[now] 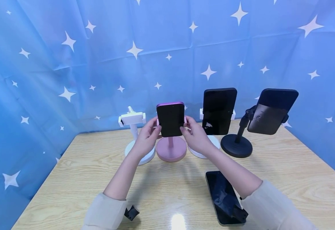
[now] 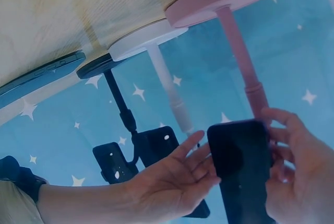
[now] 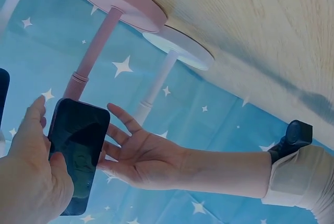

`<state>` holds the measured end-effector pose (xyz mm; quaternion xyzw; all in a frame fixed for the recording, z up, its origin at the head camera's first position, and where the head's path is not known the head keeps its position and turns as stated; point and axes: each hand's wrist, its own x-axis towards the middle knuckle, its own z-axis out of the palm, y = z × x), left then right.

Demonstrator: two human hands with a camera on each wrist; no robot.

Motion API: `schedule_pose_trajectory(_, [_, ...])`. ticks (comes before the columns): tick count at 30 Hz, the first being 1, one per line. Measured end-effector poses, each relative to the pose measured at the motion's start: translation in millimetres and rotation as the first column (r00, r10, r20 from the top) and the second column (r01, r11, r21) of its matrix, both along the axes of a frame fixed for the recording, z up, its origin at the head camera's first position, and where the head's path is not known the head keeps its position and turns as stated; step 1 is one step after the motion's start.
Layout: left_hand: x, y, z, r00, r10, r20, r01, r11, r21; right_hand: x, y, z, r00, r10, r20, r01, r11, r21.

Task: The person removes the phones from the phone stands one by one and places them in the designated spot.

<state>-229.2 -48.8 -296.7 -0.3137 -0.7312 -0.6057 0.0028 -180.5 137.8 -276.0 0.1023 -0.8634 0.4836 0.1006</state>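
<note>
A smartphone with a pink-purple edge stands upright, its dark screen facing me, at the head of a pink phone stand. Pale pink clamp ends show at both sides of it. My left hand holds its left side, thumb at the lower front corner and fingers reaching around the edge. On the opposite side, my right hand holds it the same way, its thumb lying on the screen in the right wrist view. Fingertips behind the phone are partly hidden.
A white phone stand without a phone is at left. To the right, a white stand and a black stand each bear a dark phone. Another phone lies flat on the wooden table, below my right forearm.
</note>
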Motion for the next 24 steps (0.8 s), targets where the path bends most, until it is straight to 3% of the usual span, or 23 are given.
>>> schedule_pose_trajectory(10, [-0.2,4,-0.4,1.0,0.019,-0.014,-0.018,0.999,0.031,-5.7,4,1.6,0.995,0.066,-0.081,-0.063,0.997,0.036])
schedule_pose_trajectory(16, [-0.6,5,-1.9,0.999,0.026,-0.036,-0.024,0.998,0.051,-10.8,8,2.1,0.993,0.102,-0.062,-0.1,0.994,0.039])
schedule_pose_trajectory(24, [-1.0,7,-5.7,0.998,0.041,-0.044,-0.038,0.997,0.062,-12.7,11,-3.8,0.988,0.086,-0.132,-0.077,0.994,0.074])
